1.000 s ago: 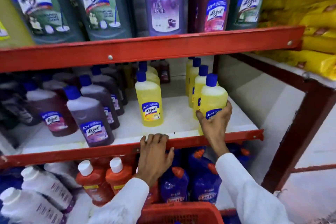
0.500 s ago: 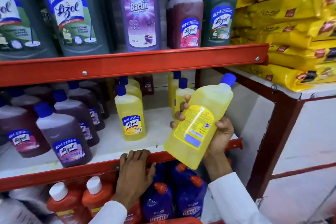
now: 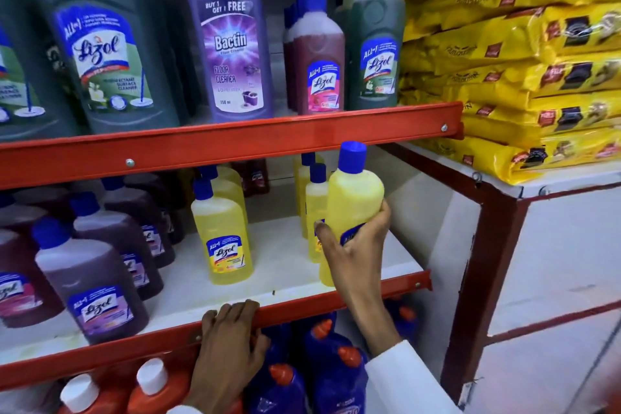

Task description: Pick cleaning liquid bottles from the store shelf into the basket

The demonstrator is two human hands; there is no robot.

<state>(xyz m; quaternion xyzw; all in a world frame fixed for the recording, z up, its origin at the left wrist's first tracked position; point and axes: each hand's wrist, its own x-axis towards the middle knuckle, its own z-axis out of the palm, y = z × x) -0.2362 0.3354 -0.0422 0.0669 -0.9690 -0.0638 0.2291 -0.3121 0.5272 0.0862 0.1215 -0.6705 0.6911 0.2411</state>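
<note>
**Yellow bottle gripped upright at the middle shelf**

The yellow bottle (image 3: pixel 354 198) with a blue cap stands upright in the right hand (image 3: pixel 356 245), whose fingers and thumb are wrapped around its lower half, covering most of the label. Its base is at the level of the front right corner of the white shelf board (image 3: pixel 282 265); whether it rests on the board or is held just above it cannot be told. Its cap reaches up to the lower edge of the upper red rail (image 3: pixel 235 144).

Just behind it stand more yellow bottles in a row (image 3: pixel 314 212), and to the left, apart from it, another yellow bottle (image 3: pixel 223 235) faces forward with its label showing. Further left are dark purple bottles (image 3: pixel 90 286) with blue caps.

The left hand (image 3: pixel 232 336) lies palm down on the lower red rail (image 3: pixel 302 307), fingers curled over its front edge, holding no bottle.

On the shelf above stand large green bottles (image 3: pixel 107 44), a tall purple floor cleaner bottle (image 3: pixel 228 40), a reddish bottle (image 3: pixel 321 64) and a smaller green one (image 3: pixel 378 50). Below the lower rail are blue bottles with orange caps (image 3: pixel 332 366) and orange bottles with white caps (image 3: pixel 151 386). To the right, yellow packets (image 3: pixel 524 70) are stacked on a white-topped rack. The basket is not in view.
</note>
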